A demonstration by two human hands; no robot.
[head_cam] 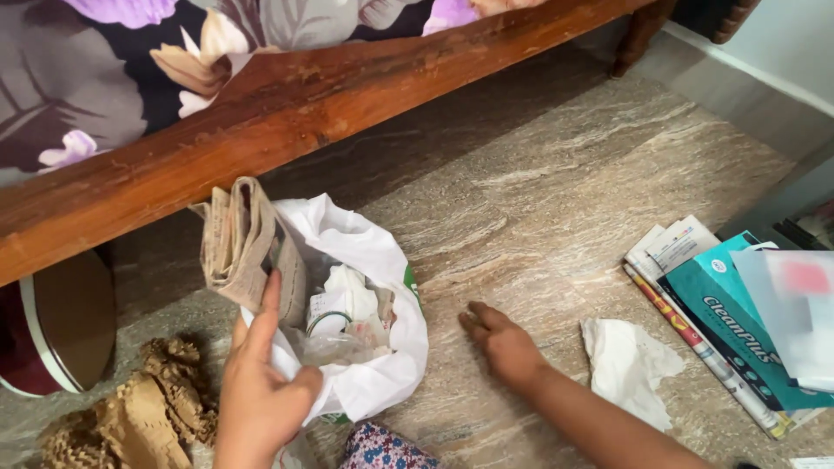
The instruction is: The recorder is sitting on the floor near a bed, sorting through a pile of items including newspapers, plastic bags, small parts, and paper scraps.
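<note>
My left hand (pixel 261 382) holds a folded newspaper (pixel 248 243) upright at the rim of a white plastic bag (pixel 382 365) that lies open on the stone floor. Inside the bag are crumpled papers and clear wrappers (pixel 343 317). Beside the bag on its right, my right hand (pixel 502 343) rests flat on the floor, fingers loosely together and holding nothing. A crumpled white tissue (pixel 627 365) lies a little to the right of that hand.
A wooden bed frame (pixel 287 122) with a floral cover runs across the top. Brown crinkled packing paper (pixel 143 417) lies at bottom left near a round dark object (pixel 61 326). A teal box (pixel 738 321) on stacked papers sits at right.
</note>
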